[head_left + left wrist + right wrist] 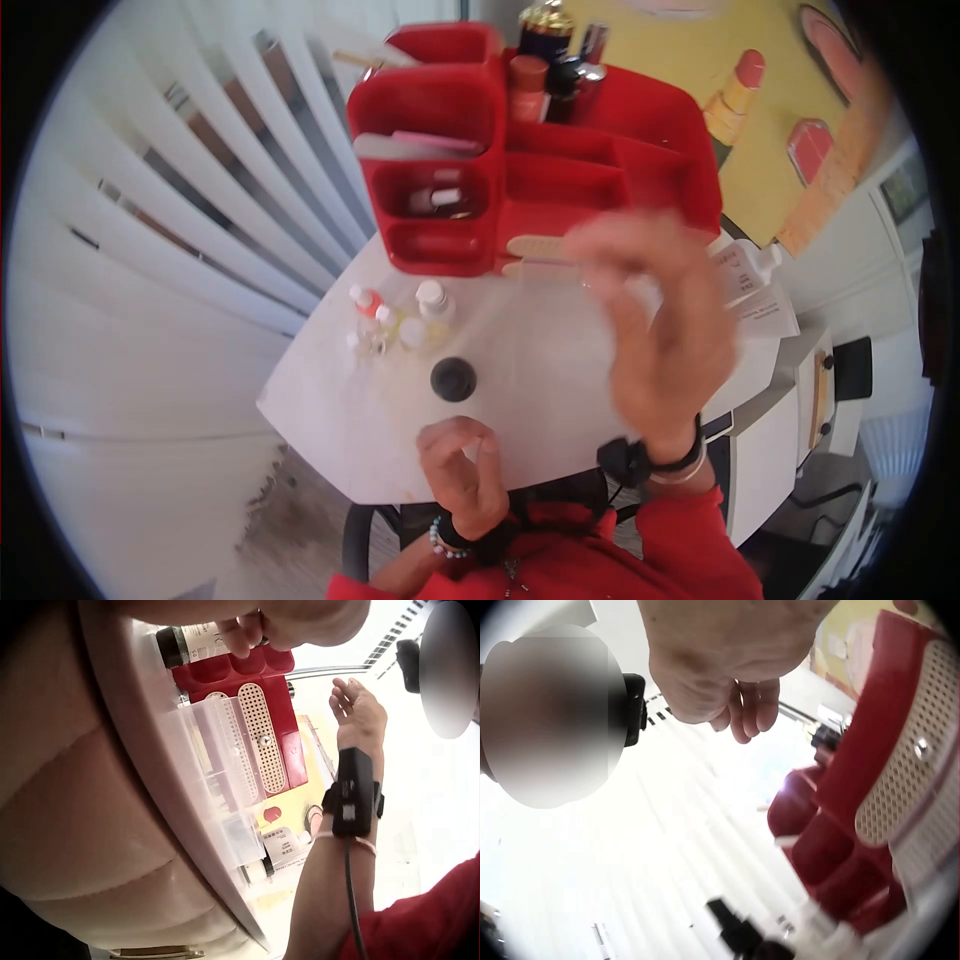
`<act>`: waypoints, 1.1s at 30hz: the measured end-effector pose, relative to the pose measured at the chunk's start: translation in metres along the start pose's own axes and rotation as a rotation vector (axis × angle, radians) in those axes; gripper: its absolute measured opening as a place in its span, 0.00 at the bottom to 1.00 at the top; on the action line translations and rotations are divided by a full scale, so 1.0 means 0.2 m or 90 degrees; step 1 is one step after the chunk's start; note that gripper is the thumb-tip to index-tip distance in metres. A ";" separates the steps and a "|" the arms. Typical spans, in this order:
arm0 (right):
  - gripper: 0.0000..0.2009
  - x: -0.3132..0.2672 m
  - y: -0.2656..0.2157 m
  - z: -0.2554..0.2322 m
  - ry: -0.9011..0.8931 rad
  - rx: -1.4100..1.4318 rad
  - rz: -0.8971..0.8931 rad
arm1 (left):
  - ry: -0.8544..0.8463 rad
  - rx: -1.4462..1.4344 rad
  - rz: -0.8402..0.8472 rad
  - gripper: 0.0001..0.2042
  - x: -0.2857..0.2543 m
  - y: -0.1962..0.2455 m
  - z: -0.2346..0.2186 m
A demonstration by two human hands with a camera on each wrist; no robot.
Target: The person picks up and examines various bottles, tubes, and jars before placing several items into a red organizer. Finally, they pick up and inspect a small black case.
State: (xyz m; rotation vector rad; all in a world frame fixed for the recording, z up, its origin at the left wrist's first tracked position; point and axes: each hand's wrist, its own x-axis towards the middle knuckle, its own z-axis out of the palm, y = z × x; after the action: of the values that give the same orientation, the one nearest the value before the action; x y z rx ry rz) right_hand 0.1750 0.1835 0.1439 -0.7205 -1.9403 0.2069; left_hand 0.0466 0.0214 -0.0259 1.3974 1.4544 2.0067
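Observation:
In the head view my right hand (665, 325) is raised over the table, blurred, fingers loosely bent and holding nothing. It overlaps the front of a red cosmetics organizer (570, 185). My left hand (465, 475) stays near the table's front edge with its fingers loosely curled. Just beyond its fingertips stands a bottle with a black cap (453, 379). The left wrist view has that labelled bottle (204, 642) right behind the left fingers (238, 637). A clear plastic box (217, 750) lies before the organizer's beige perforated drawer fronts (262, 739).
Several small bottles (410, 325) stand left of the black cap on the white table (350, 430). A lipstick-like tube (528, 85) and dark bottles sit in the organizer. White tubes (745, 275) lie at the right. Vertical blinds (200, 150) hang along the left.

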 end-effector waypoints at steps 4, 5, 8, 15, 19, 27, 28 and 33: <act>0.23 -0.30 -0.12 0.18 -0.192 0.131 0.080 | 0.114 -0.011 -0.025 0.25 0.00 -0.02 0.01; 0.26 -0.33 -0.13 0.22 -0.223 0.156 0.113 | 0.082 0.028 -0.062 0.30 0.00 -0.02 0.01; 0.26 -0.37 -0.15 0.30 -0.236 0.121 0.161 | 0.033 0.035 -0.108 0.41 0.02 -0.01 0.01; 0.22 -0.42 -0.09 0.32 -0.256 0.148 0.217 | -0.020 0.087 -0.116 0.44 0.03 -0.03 0.01; 0.20 -0.46 -0.10 0.27 -0.227 0.212 0.261 | -0.063 0.123 -0.126 0.43 0.07 0.00 0.00; 0.20 -0.58 0.02 0.15 -0.231 0.436 0.390 | -0.088 0.116 -0.156 0.35 0.08 0.02 0.02; 0.20 -0.59 0.02 0.14 -0.231 0.460 0.409 | -0.083 0.107 -0.161 0.33 0.07 0.02 0.02; 0.22 -0.63 -0.01 0.16 -0.212 0.482 0.455 | -0.029 0.106 -0.133 0.32 0.04 0.00 0.02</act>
State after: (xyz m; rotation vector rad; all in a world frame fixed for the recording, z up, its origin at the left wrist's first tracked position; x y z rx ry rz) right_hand 0.1850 0.1155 0.0329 -0.8474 -1.6188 1.4844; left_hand 0.0463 0.0287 -0.0218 1.2839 1.7032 1.7513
